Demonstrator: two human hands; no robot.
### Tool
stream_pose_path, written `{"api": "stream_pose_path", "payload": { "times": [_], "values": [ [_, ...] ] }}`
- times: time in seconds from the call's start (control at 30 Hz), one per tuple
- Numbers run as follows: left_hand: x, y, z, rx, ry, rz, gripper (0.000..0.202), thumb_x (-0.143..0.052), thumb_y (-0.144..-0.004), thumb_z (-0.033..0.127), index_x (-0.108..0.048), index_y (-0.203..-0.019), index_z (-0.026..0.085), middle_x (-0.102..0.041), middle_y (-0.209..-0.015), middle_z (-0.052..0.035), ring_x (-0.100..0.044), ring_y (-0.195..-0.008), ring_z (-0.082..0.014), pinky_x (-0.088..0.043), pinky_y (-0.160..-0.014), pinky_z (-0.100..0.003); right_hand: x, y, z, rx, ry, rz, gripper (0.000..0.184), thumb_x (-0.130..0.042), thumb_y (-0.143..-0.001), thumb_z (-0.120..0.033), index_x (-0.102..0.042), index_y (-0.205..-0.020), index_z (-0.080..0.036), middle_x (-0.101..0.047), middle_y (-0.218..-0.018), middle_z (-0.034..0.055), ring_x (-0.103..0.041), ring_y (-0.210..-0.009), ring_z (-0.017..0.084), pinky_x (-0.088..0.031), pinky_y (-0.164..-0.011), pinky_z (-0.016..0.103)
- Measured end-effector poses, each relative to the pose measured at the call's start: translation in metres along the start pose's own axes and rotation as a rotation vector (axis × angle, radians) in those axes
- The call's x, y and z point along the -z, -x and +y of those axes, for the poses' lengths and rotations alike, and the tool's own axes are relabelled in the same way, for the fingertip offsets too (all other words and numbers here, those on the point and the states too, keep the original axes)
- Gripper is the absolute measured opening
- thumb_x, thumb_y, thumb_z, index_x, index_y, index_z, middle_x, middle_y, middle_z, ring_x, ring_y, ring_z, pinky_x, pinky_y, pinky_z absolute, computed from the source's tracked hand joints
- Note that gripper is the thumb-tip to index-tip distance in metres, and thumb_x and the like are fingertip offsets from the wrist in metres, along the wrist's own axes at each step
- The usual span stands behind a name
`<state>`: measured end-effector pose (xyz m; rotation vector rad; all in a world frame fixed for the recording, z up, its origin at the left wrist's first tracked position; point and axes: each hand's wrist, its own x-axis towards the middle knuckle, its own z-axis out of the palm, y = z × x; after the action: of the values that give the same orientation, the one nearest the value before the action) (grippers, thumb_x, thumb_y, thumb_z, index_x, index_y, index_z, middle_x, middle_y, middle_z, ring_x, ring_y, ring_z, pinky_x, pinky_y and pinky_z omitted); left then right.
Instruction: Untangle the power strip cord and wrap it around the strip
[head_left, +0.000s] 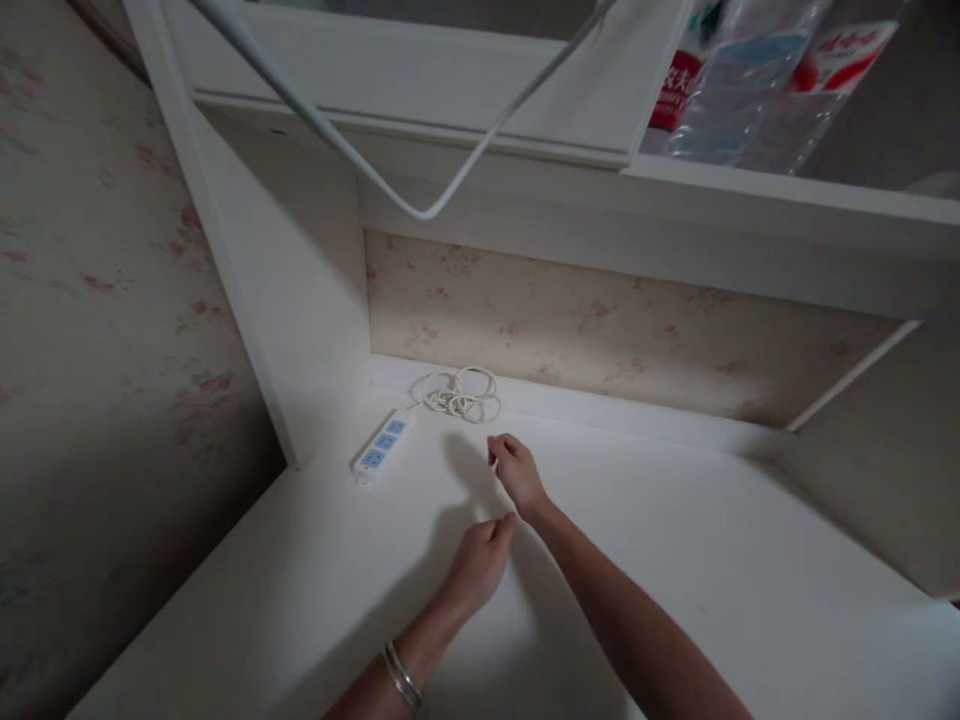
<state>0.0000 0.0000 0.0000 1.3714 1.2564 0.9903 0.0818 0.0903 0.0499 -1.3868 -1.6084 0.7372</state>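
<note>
My right hand (517,475) hovers over the white desk top (675,560), fingers loosely bent and pointing down, with nothing in them. It is a short way in front of a coiled white cable (461,392) that lies against the back ledge. My left hand (480,562), with a metal bangle (402,676) on the wrist, rests low over the desk just behind the right hand, fingers stretched forward and empty. A white power strip (382,445) with blue sockets lies to the left of both hands, joined to the coil.
A white side panel (247,270) closes the desk's left side, with floral wallpaper (600,320) behind. A shelf (750,190) above holds plastic bottles (742,80). A white bent rod (420,205) hangs overhead.
</note>
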Motion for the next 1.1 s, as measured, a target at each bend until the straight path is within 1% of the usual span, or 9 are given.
{"api": "stream_pose_path", "payload": {
  "times": [0.1, 0.23, 0.33, 0.47, 0.6, 0.73, 0.87, 1.03, 1.1],
  "values": [
    [0.002, -0.001, 0.001, 0.016, 0.007, 0.002, 0.056, -0.035, -0.084, 0.069, -0.046, -0.06, 0.019, -0.036, -0.055, 0.0044, -0.031, -0.054, -0.0119, -0.024, -0.054, -0.028, -0.018, -0.046, -0.012, 0.061, 0.129, -0.032, 0.024, -0.05, -0.084, -0.035, -0.065, -0.094, -0.019, -0.064, -0.098, 0.0044, -0.058, -0.089, 0.018, -0.044, -0.082, 0.03],
    [0.005, -0.002, 0.004, 0.041, -0.011, -0.02, 0.061, -0.031, -0.079, 0.077, -0.041, -0.06, 0.02, -0.035, -0.056, 0.0035, -0.032, -0.056, -0.0128, -0.024, -0.054, -0.028, -0.042, -0.088, -0.021, 0.098, 0.328, -0.102, 0.038, -0.056, -0.08, -0.024, -0.061, -0.117, -0.019, -0.052, -0.13, 0.0092, -0.053, -0.113, 0.02, -0.039, -0.096, 0.03],
    [0.005, -0.003, 0.003, 0.025, -0.028, -0.05, 0.062, -0.03, -0.076, 0.081, -0.036, -0.059, 0.021, -0.032, -0.056, 0.0036, -0.029, -0.056, -0.0125, -0.023, -0.054, -0.028, -0.047, -0.11, -0.022, 0.094, 0.47, -0.111, 0.05, -0.056, -0.081, -0.024, -0.052, -0.131, -0.019, -0.041, -0.141, 0.0119, -0.046, -0.123, 0.024, -0.037, -0.1, 0.032],
    [0.002, -0.004, 0.002, -0.001, -0.111, -0.025, 0.058, -0.03, -0.082, 0.073, -0.031, -0.054, 0.022, -0.03, -0.053, 0.0036, -0.026, -0.054, -0.0123, -0.021, -0.054, -0.029, -0.047, -0.135, -0.025, 0.07, 0.625, -0.079, 0.064, -0.049, -0.084, -0.022, -0.033, -0.145, -0.016, -0.028, -0.149, 0.0169, -0.039, -0.13, 0.027, -0.037, -0.101, 0.036],
    [0.001, -0.004, 0.006, 0.023, -0.132, -0.017, 0.053, -0.033, -0.086, 0.062, -0.032, -0.051, 0.021, -0.032, -0.05, 0.0033, -0.026, -0.052, -0.0121, -0.019, -0.053, -0.03, -0.056, -0.148, -0.029, 0.132, 0.738, -0.147, 0.073, -0.052, -0.082, -0.024, -0.024, -0.15, -0.023, -0.016, -0.157, 0.0106, -0.035, -0.133, 0.03, -0.036, -0.101, 0.039],
    [0.002, -0.002, 0.009, 0.024, -0.105, -0.021, 0.047, -0.036, -0.087, 0.052, -0.031, -0.052, 0.021, -0.031, -0.051, 0.0038, -0.025, -0.052, -0.0114, -0.018, -0.051, -0.029, -0.068, -0.15, -0.03, 0.211, 0.821, -0.226, 0.077, -0.054, -0.081, -0.023, -0.021, -0.151, -0.028, -0.019, -0.158, 0.0049, -0.029, -0.135, 0.032, -0.035, -0.102, 0.042],
    [0.001, -0.001, 0.007, 0.01, -0.13, -0.053, 0.045, -0.037, -0.087, 0.049, -0.034, -0.051, 0.021, -0.036, -0.05, 0.0031, -0.027, -0.051, -0.0116, -0.019, -0.051, -0.029, -0.071, -0.151, -0.035, 0.242, 0.877, -0.234, 0.071, -0.052, -0.085, -0.027, -0.023, -0.15, -0.026, -0.038, -0.147, 0.0118, -0.042, -0.124, 0.03, -0.039, -0.097, 0.041],
    [0.001, -0.002, 0.005, -0.016, -0.183, -0.033, 0.048, -0.036, -0.087, 0.054, -0.034, -0.052, 0.022, -0.036, -0.051, 0.0035, -0.03, -0.052, -0.012, -0.019, -0.053, -0.03, -0.058, -0.138, -0.04, 0.305, 0.927, -0.263, 0.036, -0.044, -0.093, -0.035, -0.061, -0.123, -0.025, -0.056, -0.122, 0.0122, -0.049, -0.114, 0.028, -0.038, -0.095, 0.039],
    [0.001, 0.0, 0.005, -0.021, -0.164, -0.011, 0.046, -0.037, -0.088, 0.054, -0.035, -0.054, 0.021, -0.036, -0.052, 0.0036, -0.032, -0.053, -0.0122, -0.02, -0.053, -0.029, -0.048, -0.119, -0.037, 0.328, 0.94, -0.264, 0.034, -0.039, -0.095, -0.034, -0.067, -0.112, -0.023, -0.057, -0.118, 0.012, -0.05, -0.112, 0.027, -0.038, -0.094, 0.039]
  ]
}}
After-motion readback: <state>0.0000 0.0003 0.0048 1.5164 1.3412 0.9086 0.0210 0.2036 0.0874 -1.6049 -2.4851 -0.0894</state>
